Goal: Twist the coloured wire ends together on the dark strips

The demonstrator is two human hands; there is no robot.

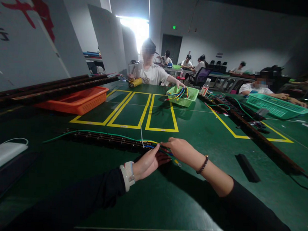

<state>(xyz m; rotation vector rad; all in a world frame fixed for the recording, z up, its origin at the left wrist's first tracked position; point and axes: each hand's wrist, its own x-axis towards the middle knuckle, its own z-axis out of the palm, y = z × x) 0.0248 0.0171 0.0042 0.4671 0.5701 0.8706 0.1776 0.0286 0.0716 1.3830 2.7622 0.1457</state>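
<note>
A long dark strip (104,139) with thin copper-coloured lines lies across the green table in front of me. A green wire (84,131) runs along its top and hangs over at the left end. My left hand (149,163) grips the strip's right end and the wires there from below, thumb on top. My right hand (181,150) pinches the wires at the same end; its fingertips partly hide them. A white cable tie (141,137) sticks up just left of my hands. A ring terminal (177,163) on a wire pokes out beneath my right hand.
Yellow tape outlines (128,109) mark the table. An orange basket (93,101) stands left; a light green basket (186,100) of wires is ahead, a co-worker's hand (179,84) at it. A black piece (247,168) and long dark strip (265,140) lie right, a white device (6,153) left.
</note>
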